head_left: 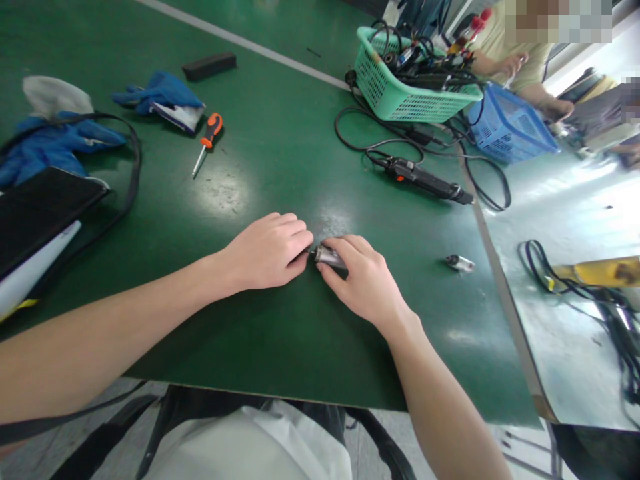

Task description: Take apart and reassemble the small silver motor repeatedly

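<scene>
My right hand (363, 277) is closed around a small grey metal cylinder (330, 256), pressing it on the green table (280, 147). My left hand (270, 250) lies knuckles up beside it, fingers curled, with the fingertips meeting the cylinder's left end; what they pinch there is hidden. A second small metal cylinder (460, 263) lies loose on the table to the right of my right hand.
An orange-handled screwdriver (207, 141) and blue gloves (163, 97) lie at the back left. A black electric screwdriver (425, 180) with cable, a green basket (405, 83) and a blue basket (510, 127) are at the back right, where another person sits. A black case (37, 213) is at left.
</scene>
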`<move>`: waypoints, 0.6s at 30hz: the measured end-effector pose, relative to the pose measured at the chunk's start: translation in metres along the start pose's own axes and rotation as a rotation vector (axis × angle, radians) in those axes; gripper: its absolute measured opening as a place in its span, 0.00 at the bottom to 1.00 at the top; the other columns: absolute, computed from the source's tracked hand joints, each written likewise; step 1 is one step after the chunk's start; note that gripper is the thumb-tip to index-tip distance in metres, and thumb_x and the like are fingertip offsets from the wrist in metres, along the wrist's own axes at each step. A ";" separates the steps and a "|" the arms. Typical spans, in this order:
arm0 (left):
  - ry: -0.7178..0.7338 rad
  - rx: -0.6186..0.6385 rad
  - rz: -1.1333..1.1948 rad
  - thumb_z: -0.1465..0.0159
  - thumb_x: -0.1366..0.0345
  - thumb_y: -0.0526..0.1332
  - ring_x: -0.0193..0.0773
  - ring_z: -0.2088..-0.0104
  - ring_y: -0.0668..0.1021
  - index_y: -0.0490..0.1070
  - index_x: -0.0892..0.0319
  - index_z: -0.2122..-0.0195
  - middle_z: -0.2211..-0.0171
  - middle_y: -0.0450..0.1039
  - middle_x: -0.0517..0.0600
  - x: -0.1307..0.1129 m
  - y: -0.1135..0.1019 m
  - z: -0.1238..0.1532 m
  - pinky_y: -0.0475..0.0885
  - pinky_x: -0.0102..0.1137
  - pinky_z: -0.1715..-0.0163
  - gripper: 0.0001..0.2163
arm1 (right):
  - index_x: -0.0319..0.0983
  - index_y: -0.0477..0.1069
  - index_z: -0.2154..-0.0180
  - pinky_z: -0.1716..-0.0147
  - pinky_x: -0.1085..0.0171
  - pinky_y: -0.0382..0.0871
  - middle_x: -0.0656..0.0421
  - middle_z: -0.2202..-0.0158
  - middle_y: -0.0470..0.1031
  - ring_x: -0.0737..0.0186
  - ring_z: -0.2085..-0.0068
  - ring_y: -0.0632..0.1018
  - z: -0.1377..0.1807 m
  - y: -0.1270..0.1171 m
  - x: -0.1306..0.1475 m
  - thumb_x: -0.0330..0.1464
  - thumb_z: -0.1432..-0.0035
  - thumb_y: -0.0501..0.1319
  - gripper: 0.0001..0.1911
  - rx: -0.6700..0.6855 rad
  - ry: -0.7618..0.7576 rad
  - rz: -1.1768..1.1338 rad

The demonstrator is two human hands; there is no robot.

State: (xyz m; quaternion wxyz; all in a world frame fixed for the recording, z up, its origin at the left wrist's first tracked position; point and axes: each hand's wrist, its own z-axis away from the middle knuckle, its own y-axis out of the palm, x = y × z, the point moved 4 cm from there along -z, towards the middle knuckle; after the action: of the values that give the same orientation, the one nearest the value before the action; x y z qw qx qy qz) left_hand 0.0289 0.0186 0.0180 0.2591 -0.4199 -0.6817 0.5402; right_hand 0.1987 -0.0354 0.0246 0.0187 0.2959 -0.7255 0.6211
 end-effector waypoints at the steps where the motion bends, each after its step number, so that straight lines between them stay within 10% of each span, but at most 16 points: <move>1: 0.003 -0.002 0.001 0.31 0.65 0.56 0.43 0.62 0.75 0.73 0.60 0.64 0.66 0.74 0.53 0.000 0.000 0.000 0.69 0.38 0.61 0.09 | 0.39 0.74 0.49 0.51 0.52 0.74 0.52 0.54 0.78 0.49 0.52 0.77 0.000 0.000 0.000 0.33 0.33 0.62 0.12 0.000 0.001 -0.001; 18: 0.039 0.014 0.022 0.29 0.64 0.55 0.43 0.62 0.75 0.74 0.61 0.63 0.67 0.73 0.53 0.000 0.002 0.001 0.70 0.37 0.59 0.11 | 0.39 0.73 0.48 0.49 0.51 0.74 0.51 0.54 0.78 0.49 0.51 0.77 -0.001 0.000 0.001 0.33 0.33 0.62 0.12 0.010 0.001 -0.003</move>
State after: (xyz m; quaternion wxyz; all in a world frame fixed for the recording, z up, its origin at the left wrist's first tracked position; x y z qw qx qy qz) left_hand 0.0293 0.0180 0.0160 0.2694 -0.4359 -0.6681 0.5394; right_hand 0.1975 -0.0353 0.0248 0.0183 0.2967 -0.7220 0.6248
